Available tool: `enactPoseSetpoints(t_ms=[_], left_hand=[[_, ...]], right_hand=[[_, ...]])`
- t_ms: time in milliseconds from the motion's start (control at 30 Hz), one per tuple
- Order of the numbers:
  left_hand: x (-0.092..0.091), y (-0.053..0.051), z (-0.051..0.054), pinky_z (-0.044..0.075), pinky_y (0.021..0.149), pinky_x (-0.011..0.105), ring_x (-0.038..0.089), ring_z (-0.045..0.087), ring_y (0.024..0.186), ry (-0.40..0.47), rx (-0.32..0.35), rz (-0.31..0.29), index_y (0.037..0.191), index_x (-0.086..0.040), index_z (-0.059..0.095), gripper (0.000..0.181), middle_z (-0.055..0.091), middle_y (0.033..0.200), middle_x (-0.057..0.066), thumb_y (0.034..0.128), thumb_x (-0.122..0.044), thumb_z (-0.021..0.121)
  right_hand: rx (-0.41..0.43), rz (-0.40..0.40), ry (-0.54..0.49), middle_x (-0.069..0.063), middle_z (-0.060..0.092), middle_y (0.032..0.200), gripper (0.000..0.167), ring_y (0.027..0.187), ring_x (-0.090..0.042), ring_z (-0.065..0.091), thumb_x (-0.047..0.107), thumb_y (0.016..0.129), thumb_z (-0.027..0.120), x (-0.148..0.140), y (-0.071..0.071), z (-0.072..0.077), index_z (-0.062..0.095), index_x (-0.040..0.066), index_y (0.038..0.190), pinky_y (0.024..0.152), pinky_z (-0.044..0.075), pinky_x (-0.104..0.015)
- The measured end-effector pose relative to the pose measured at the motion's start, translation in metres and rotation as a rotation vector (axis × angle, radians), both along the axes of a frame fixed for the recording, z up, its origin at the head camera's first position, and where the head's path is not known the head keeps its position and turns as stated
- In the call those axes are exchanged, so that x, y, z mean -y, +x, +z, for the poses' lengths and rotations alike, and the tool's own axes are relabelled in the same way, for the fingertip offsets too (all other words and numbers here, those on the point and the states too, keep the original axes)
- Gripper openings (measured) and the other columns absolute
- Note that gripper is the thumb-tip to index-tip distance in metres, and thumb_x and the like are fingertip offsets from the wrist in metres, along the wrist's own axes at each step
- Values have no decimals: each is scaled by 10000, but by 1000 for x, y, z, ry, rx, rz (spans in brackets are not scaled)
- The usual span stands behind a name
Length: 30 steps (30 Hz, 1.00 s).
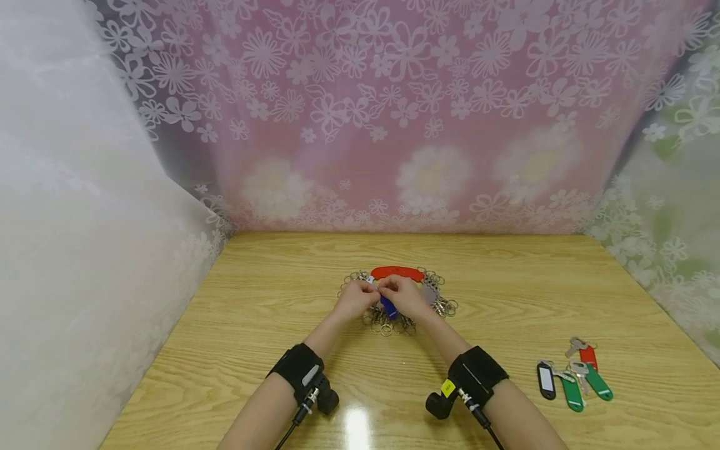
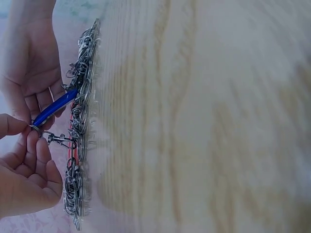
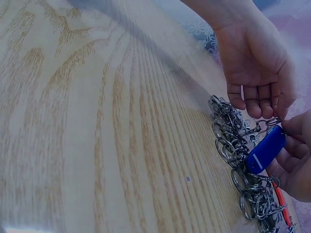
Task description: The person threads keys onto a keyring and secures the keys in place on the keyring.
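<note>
My left hand [image 1: 357,300] and my right hand [image 1: 406,297] meet over a bunch of metal split rings and snap hooks [image 1: 385,329] that hang along a holder with a red handle [image 1: 396,273]. A blue key tag [image 3: 267,149] dangles by its top end at the fingertips. The left thumb and fingers pinch a small metal ring [image 2: 34,127] with a snap hook [image 2: 59,139] attached. Right thumb and fingertips pinch at the top of the blue tag, close against the left ones. Exactly how ring and hook join is hidden by fingers.
At the right lie loose keys [image 1: 579,369] with a black tag [image 1: 545,380], a red tag [image 1: 588,357] and green tags [image 1: 572,392]. The wooden table [image 1: 270,275] ends at a flowered pink curtain [image 1: 360,125]. Each wrist wears a black strap with a cabled camera.
</note>
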<state>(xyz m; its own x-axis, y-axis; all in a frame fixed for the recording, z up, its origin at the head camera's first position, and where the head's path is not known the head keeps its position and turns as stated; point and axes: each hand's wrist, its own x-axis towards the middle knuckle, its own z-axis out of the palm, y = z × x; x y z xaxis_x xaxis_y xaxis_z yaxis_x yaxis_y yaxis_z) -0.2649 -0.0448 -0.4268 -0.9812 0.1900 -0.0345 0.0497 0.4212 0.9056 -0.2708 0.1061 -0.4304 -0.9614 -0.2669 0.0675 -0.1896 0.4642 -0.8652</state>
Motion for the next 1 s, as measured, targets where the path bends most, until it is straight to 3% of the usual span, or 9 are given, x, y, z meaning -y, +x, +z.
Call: enactPoseSetpoints(t_ms=[233, 500, 533, 633, 733, 767, 1000], left_hand=[[-1, 0, 2, 374, 553, 235, 133, 456, 653, 44, 58, 27, 878, 47, 665, 138, 566, 773, 33, 828, -46, 576], [3, -6, -4, 442, 612, 288, 172, 525, 686, 104, 97, 18, 809, 29, 663, 102, 595, 775, 59, 813, -41, 589], [4, -11, -12, 448, 602, 289, 172, 535, 674, 126, 80, 0, 783, 8, 666, 101, 595, 764, 57, 813, -60, 598], [5, -12, -13, 485, 630, 315, 202, 576, 690, 147, 92, -8, 784, 21, 677, 110, 616, 792, 91, 811, -53, 600], [5, -10, -10, 494, 663, 335, 206, 586, 715, 146, 105, 0, 829, 57, 685, 147, 626, 810, 100, 826, -60, 597], [4, -5, -2, 496, 694, 350, 214, 588, 740, 130, 128, 17, 858, 83, 679, 157, 629, 827, 110, 828, -42, 589], [4, -3, 2, 490, 723, 362, 194, 579, 744, 109, 145, 17, 908, 86, 671, 190, 608, 818, 68, 858, -71, 577]], right_hand=[[2, -13, 1, -80, 619, 905, 105, 795, -211, 586, 94, 936, 544, 2, 0, -3, 622, 35, 974, 681, 477, -327], [-16, -21, 35, -47, 617, 901, 93, 803, -179, 571, 72, 926, 556, 5, 0, -2, 637, 50, 964, 713, 469, -328], [-19, -19, 33, -47, 617, 900, 92, 806, -179, 570, 69, 925, 556, 5, 1, -2, 638, 50, 963, 718, 469, -332], [-31, -15, 33, -42, 616, 900, 86, 821, -180, 571, 69, 922, 562, 5, 1, -2, 639, 52, 956, 730, 468, -341], [-44, -10, 33, -42, 617, 910, 82, 843, -186, 576, 65, 920, 563, 5, 1, -2, 639, 55, 950, 749, 469, -355], [-47, -11, 34, -40, 618, 913, 81, 847, -184, 577, 64, 920, 564, 5, 1, -2, 640, 58, 947, 752, 470, -356], [-53, -1, 8, -36, 617, 907, 82, 824, -170, 571, 48, 918, 560, 4, 0, -4, 637, 53, 947, 735, 467, -344]])
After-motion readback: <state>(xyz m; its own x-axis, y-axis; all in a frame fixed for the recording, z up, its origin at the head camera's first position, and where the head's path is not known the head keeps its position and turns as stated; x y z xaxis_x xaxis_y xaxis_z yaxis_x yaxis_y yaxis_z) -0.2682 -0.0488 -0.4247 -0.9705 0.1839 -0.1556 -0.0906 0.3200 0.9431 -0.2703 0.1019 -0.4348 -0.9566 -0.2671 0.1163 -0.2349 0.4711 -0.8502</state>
